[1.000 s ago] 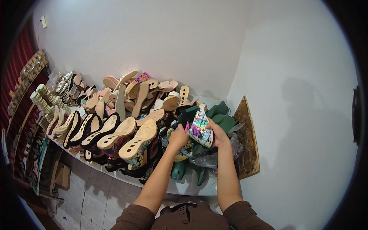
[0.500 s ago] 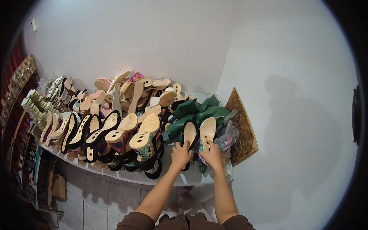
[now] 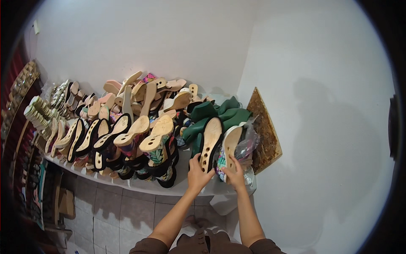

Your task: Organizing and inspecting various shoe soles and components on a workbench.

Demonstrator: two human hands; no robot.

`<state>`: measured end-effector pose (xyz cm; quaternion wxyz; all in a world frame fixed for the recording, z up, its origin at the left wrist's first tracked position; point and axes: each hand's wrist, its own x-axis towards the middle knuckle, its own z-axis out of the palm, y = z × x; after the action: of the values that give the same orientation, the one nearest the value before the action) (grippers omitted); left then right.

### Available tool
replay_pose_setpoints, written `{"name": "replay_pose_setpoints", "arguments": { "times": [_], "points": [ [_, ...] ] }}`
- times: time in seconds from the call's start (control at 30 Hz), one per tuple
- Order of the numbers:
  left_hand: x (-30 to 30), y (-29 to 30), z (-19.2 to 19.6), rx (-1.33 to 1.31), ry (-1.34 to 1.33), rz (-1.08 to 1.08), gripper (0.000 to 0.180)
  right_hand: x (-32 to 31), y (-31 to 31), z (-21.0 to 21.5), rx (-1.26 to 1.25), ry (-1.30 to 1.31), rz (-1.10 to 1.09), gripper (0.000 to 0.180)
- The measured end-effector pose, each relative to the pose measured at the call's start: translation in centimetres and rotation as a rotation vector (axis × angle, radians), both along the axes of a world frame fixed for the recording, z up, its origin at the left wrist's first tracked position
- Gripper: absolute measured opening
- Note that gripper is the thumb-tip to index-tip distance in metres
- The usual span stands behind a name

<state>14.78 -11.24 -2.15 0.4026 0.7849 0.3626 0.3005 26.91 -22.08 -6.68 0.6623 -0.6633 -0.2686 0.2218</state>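
Near the table's right end, my left hand (image 3: 198, 173) grips the lower end of a wooden shoe sole with a black rim (image 3: 212, 132). Dark holes run along its pale face. Beside it, my right hand (image 3: 234, 172) is closed on a second wooden shoe sole (image 3: 230, 144), whose side carries a colourful patterned covering. Both soles tilt up and stand side by side, apart from each other. My fingers beneath them are partly hidden. Just behind lie dark green shoe-shaped pieces (image 3: 206, 111) and a clear plastic bag (image 3: 248, 144).
To the left, several wooden wedge soles (image 3: 157, 134) line the front of the white table (image 3: 127, 190). A heap of loose soles (image 3: 149, 98) rises behind them. A brown board (image 3: 264, 133) leans against the right wall. Shelves (image 3: 19, 99) stand at the far left.
Both soles have come up from the table in my hands. The black-rimmed one now shows more of its holed face, and the patterned one has tipped sideways.
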Motion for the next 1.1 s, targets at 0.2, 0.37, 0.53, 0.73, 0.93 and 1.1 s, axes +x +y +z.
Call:
{"name": "replay_pose_setpoints", "arguments": {
  "times": [0.2, 0.37, 0.53, 0.73, 0.93, 1.1],
  "points": [
    [0.2, 0.4, 10.1, 0.291, -0.146, 0.059, 0.056, 0.4, 2.0, 10.5, 0.292, 0.02, 0.027, 0.057],
    [-4.3, 1.7, 18.1, 0.501, -0.243, 0.215, 0.055, -3.5, 5.2, 21.0, 0.403, -0.126, 0.179, 0.056],
    [-11.8, 4.5, 22.8, 0.55, -0.276, 0.366, 0.052, -9.2, 10.0, 26.1, 0.371, -0.326, 0.333, 0.061],
    [-23.0, 8.3, 23.8, 0.641, -0.188, 0.554, 0.052, -19.4, 15.9, 27.4, 0.451, -0.291, 0.578, 0.067],
    [-35.8, 11.2, 21.1, 0.537, -0.17, 0.664, 0.052, -32.4, 21.5, 24.1, 0.469, -0.21, 0.795, 0.089],
    [-42.6, 14.4, 15.9, 0.521, -0.065, 0.753, 0.05, -39.2, 25.5, 18.8, 0.349, -0.224, 0.889, 0.094]
  ]
}}
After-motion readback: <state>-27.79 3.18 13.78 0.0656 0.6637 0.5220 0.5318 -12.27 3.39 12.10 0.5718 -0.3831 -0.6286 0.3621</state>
